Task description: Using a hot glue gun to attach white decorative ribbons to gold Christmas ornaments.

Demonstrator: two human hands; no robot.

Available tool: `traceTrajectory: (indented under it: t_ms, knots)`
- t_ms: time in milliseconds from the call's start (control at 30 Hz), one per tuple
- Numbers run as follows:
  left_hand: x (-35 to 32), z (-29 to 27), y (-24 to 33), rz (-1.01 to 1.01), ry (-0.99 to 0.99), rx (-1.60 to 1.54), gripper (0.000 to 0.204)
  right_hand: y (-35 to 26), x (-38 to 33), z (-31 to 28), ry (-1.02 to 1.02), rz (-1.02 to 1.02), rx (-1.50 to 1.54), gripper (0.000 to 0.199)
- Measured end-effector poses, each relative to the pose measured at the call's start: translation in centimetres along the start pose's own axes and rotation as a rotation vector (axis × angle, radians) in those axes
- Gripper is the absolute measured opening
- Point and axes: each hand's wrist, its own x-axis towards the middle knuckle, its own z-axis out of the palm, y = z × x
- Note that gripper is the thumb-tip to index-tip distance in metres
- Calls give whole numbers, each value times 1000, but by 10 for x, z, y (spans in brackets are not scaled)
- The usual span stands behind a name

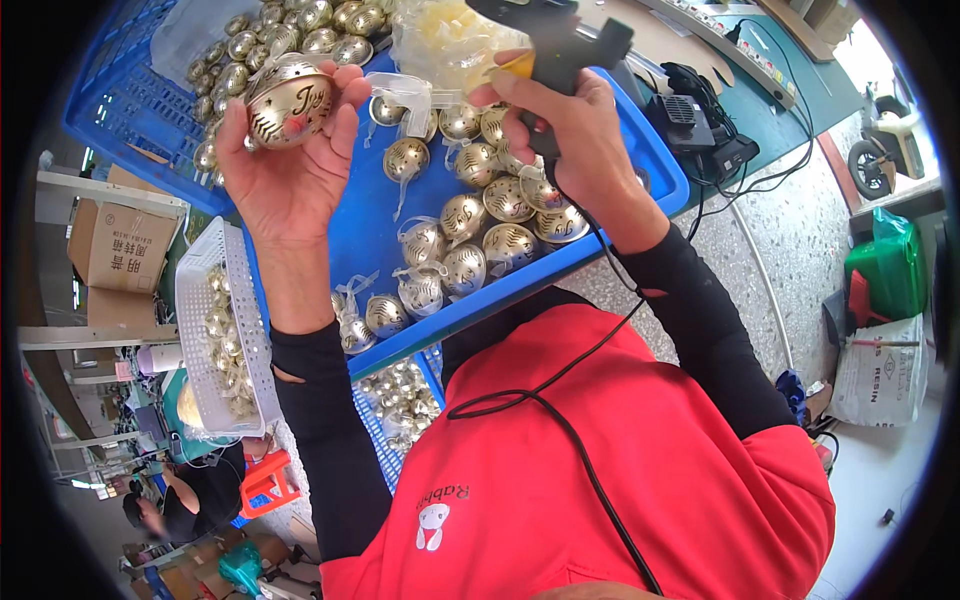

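Bell in my left hand (285,170), glue gun in my right hand (575,130)
Left fingers cup the gold bell (290,100) at eleven o'clock; right fist wraps the black glue gun (545,40) at twelve, above the blue tray (370,230).

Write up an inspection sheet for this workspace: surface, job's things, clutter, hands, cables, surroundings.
Surface: blue tray holding loose gold bells, several with clear wrap.
Job's things: gold bell with cut-out lettering in the left hand; black glue gun in the right.
Clutter: white basket of small bells at the left; blue crate with more bells behind; clear bag of pale pieces.
Hands: left hand cups the bell; right hand grips the gun handle.
Cables: black cord runs from the gun across the red top; more wires by the black box.
Surroundings: cardboard box, green bag, speckled floor.
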Motion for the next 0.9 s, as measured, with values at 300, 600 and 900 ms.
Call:
traceTrajectory:
  t_ms: [300, 600, 900]
  knots:
    - [-23, 1, -13, 17, -45, -13, 76, 11, -2, 17, -54, -38, -106, 28]
    - [-45, 0, -20, 103, 128, 313, 63, 21, -5, 24, -85, -82, -38, 28]
    - [-67, -1, -39, 297, 539, 690, 37, 24, -4, 18, -73, -101, -5, 25]
